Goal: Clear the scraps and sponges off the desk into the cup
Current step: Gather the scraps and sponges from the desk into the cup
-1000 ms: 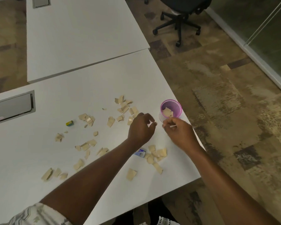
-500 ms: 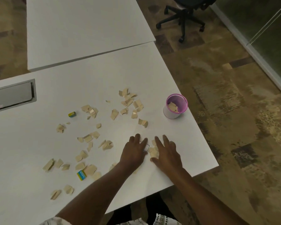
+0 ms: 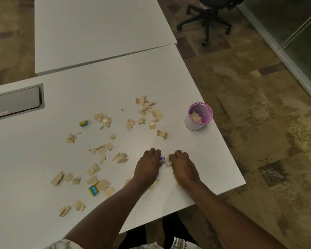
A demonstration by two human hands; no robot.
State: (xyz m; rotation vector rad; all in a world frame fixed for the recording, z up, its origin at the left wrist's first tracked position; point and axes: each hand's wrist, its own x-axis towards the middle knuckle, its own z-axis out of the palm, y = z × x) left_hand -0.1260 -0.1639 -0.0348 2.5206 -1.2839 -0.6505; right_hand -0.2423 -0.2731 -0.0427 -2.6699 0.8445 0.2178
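Both hands lie knuckles-up on the white counter [image 3: 196,168]. The left hand [image 3: 148,167] has its fingers curled, and the right hand [image 3: 184,168] pinches a tan scrap [image 3: 168,161]. A small blue and white block [image 3: 162,159] (maybe a sponge, it is mostly hidden) sits between them; I cannot tell which hand holds it. The pink cup [image 3: 199,115] stands at 2 o'clock from the hands, scraps inside. More scraps [image 3: 145,110] lie from 9 to 12 o'clock. A blue and yellow sponge [image 3: 93,190] lies at 8 o'clock.
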